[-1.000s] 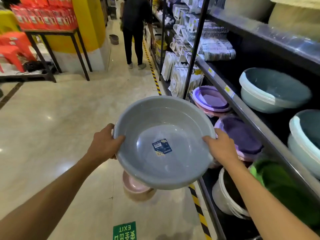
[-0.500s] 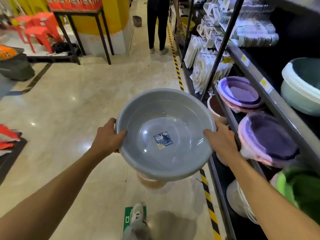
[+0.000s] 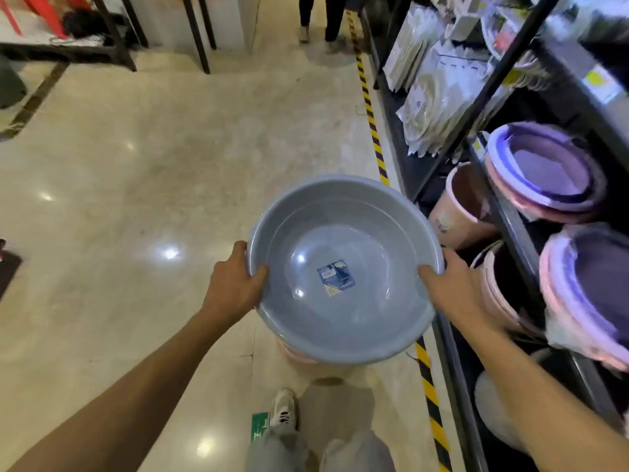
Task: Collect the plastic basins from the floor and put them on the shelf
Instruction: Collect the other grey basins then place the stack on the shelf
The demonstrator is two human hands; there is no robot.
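Note:
I hold a round grey plastic basin (image 3: pixel 343 240) with a blue label inside, level in front of me above the floor. My left hand (image 3: pixel 235 284) grips its left rim with the thumb over the edge. My right hand (image 3: pixel 449 287) grips the right rim. Under the grey basin a pink basin (image 3: pixel 299 354) stands on the floor, mostly hidden. The dark metal shelf (image 3: pixel 510 219) runs along the right, close to my right hand.
The shelf holds purple-and-pink basin stacks (image 3: pixel 544 172), (image 3: pixel 592 294), pink buckets (image 3: pixel 463 206) and packaged white plates (image 3: pixel 432 107). Yellow-black tape (image 3: pixel 372 131) marks the floor along the shelf. A person's legs (image 3: pixel 320 15) stand far up the aisle. Black table legs (image 3: pixel 197 35) at upper left.
The view has tilted down toward the floor and my feet. The grey basin stays gripped in both hands and now sits lower, nearer the lower shelf levels.

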